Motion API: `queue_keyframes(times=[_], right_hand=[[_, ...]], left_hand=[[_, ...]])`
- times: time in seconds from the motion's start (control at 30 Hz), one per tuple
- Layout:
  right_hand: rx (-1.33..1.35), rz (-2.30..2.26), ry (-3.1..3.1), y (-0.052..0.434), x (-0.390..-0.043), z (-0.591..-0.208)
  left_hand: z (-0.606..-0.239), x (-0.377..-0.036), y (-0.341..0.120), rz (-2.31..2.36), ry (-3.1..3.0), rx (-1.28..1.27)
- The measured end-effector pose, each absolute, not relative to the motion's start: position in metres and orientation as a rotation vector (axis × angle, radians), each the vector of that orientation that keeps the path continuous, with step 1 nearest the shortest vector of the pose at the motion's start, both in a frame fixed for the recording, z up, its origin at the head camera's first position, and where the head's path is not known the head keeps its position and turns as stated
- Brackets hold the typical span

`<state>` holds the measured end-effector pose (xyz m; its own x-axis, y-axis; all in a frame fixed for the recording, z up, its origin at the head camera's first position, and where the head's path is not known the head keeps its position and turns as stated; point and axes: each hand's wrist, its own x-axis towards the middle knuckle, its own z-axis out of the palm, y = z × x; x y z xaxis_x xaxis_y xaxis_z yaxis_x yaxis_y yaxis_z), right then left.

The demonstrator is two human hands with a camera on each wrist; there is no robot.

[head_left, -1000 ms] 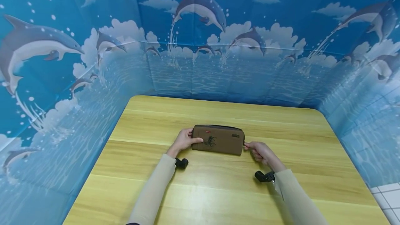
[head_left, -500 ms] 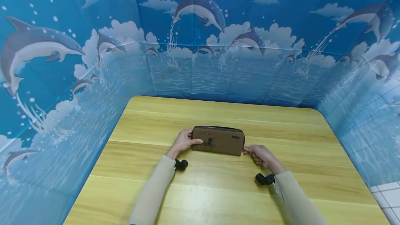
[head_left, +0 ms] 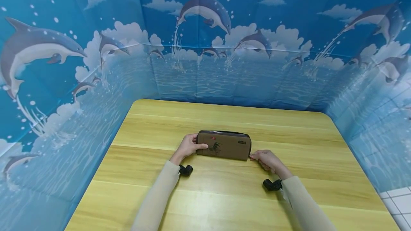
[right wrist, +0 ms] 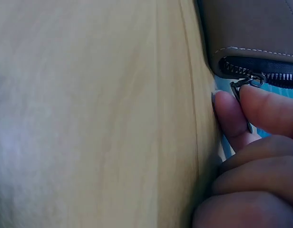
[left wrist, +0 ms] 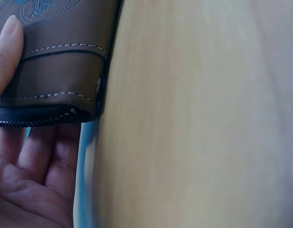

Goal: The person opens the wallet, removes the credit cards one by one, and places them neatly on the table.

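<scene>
One brown zip pouch (head_left: 224, 145) stood on edge at the middle of the wooden table (head_left: 224, 202), its left end gripped by the left hand (head_left: 187, 145), while only the right wrist view showed the right hand (head_left: 267, 159) pinching the zipper pull (right wrist: 241, 92), apparently at the zip's end.

The right hand (head_left: 268, 160), pinching the small metal zip pull (right wrist: 242, 90), has slid down the brown leather wallet's (head_left: 223, 145) right end toward the wooden bench (head_left: 224, 195).
</scene>
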<state>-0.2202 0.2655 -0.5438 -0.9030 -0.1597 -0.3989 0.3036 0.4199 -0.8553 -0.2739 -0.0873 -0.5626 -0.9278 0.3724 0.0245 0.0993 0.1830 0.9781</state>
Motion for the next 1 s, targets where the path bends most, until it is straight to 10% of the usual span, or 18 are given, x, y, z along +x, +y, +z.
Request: queue_keyframes(times=[1.0], right_hand=[[-0.059, -1.017, 2.789, 0.244, -0.211, -0.536]], left_hand=[[-0.534, -0.255, -0.088, 1.836, 2.197, 0.492]])
